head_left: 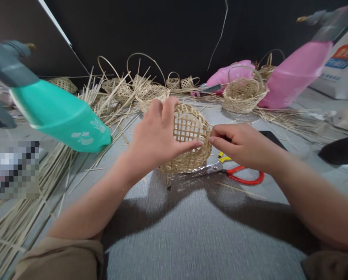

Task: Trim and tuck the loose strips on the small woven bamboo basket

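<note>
A small woven bamboo basket (pixel 191 128) stands tipped before me, its open-lattice side facing my way. My left hand (pixel 158 132) grips it from the left, fingers over the top edge and thumb across the weave. At the basket's right edge, my right hand (pixel 238 144) pinches thumb and forefinger against the rim; any strip between those fingertips is too small to make out. Scissors with red handles (pixel 249 182) lie under the right hand, blades pointing left beneath the basket. Beside them shows a yellow-handled tool (pixel 224 158), partly covered.
A green spray bottle (pixel 66 116) leans at left near long bamboo strips (pixel 25 210). A pink spray bottle (pixel 296 74) stands at right. Finished-looking baskets (pixel 244 95) and loose strips line the dark wall (pixel 176 35). A black object (pixel 341 149) lies far right.
</note>
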Demonstrator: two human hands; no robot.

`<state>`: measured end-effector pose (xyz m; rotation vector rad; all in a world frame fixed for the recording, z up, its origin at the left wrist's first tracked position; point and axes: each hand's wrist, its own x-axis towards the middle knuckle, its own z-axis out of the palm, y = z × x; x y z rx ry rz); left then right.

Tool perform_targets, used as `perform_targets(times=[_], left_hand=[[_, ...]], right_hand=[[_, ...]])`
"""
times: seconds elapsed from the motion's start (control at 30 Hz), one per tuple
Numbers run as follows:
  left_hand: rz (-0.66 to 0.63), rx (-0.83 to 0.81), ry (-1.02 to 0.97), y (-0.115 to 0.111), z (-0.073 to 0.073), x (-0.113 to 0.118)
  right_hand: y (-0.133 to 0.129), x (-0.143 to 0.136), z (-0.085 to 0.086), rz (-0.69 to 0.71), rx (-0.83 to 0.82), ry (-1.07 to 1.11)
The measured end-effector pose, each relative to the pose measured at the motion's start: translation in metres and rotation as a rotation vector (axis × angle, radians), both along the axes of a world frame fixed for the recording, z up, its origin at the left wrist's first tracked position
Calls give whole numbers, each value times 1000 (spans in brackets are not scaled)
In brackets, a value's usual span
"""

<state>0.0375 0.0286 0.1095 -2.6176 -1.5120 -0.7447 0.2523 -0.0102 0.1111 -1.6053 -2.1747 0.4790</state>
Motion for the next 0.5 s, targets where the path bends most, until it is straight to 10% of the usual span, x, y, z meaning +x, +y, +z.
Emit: perform_targets(times=[0.5], left_hand=[[-28, -66, -51, 8, 1, -1]], right_hand=[[5, 16, 3, 30, 8, -18]])
